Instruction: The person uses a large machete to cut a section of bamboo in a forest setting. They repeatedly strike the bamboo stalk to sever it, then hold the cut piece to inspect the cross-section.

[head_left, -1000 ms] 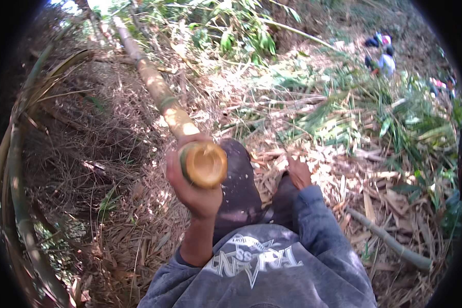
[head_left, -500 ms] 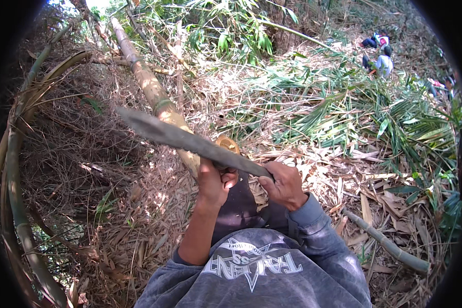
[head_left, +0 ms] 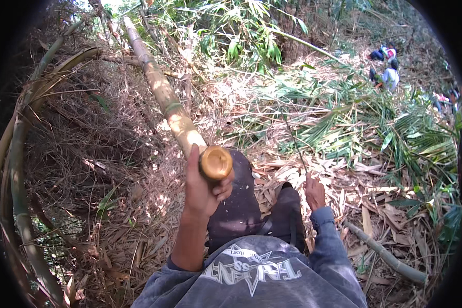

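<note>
Dry leaf litter point(head_left: 138, 233) covers the forest ground on all sides of the bamboo piece, which serves as reference for positions below. Bamboo piece point(head_left: 216, 162): golden, round cut end facing upward to the camera, recessed within its rim. Left hand point(head_left: 200, 192) grips it: thumb lying up along its left side, the other fingers point(head_left: 224, 189) wrapped round from behind and showing at its lower right. Cut end sits between thumb and fingers, free of cover; palm just below it.

Right hand point(head_left: 314, 192) is right of and lower than the bamboo piece, well apart from it. Fingers curled closed on a long, thin, dark blade point(head_left: 294, 140), seen nearly edge-on and pointing away; its handle is hidden in the grip.

Long bamboo pole point(head_left: 165, 95) runs from far upper left down to just behind the bamboo piece; whether the two join cannot be told. Dark trouser leg point(head_left: 236, 208) lies below the piece. Bent stems point(head_left: 19, 190) stand far left of it; cut green leaves point(head_left: 339, 120) spread to its upper right; cut stick point(head_left: 390, 257) lies to its lower right. Person in pale top point(head_left: 390, 79): far off, upper right of it.
</note>
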Available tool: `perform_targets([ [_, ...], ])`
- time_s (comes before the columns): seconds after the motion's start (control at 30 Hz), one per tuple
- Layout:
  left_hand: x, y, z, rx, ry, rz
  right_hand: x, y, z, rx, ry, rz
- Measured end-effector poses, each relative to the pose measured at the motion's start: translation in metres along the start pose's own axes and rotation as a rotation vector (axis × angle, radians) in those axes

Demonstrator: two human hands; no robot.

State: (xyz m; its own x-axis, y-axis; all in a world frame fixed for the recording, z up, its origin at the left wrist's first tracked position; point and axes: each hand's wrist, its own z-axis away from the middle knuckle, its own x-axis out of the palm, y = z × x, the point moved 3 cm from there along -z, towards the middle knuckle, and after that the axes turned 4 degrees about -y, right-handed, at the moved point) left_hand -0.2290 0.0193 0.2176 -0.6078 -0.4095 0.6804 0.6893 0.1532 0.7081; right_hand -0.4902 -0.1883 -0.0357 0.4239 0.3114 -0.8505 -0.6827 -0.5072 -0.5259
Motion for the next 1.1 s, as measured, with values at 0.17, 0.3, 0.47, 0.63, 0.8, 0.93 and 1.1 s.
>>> perform_targets([
  [0.17,-0.003,-0.024,-0.016,-0.142,-0.084,0.097,-0.061,-0.095,0.02,-0.113,0.104,-0.368],
  [0.3,0.0,-0.035,-0.019,-0.045,0.006,-0.022,-0.101,-0.163,0.016,-0.317,0.021,-0.372],
  [0.47,-0.017,-0.039,-0.018,0.09,0.158,-0.085,-0.102,-0.21,0.007,-0.553,0.057,-0.386],
  [0.63,-0.02,-0.038,-0.018,0.132,0.1,-0.008,-0.095,-0.222,0.01,-0.631,0.06,-0.362],
  [0.8,-0.023,-0.045,-0.02,0.276,0.268,-0.111,-0.099,-0.224,0.013,-0.685,0.049,-0.325],
  [0.93,-0.018,-0.037,-0.009,0.306,0.226,-0.417,-0.094,-0.221,0.008,-0.707,0.072,-0.287],
  [1.1,0.02,-0.01,0.024,0.242,0.039,-0.028,-0.05,-0.104,-0.029,-0.055,0.02,-0.436],
])
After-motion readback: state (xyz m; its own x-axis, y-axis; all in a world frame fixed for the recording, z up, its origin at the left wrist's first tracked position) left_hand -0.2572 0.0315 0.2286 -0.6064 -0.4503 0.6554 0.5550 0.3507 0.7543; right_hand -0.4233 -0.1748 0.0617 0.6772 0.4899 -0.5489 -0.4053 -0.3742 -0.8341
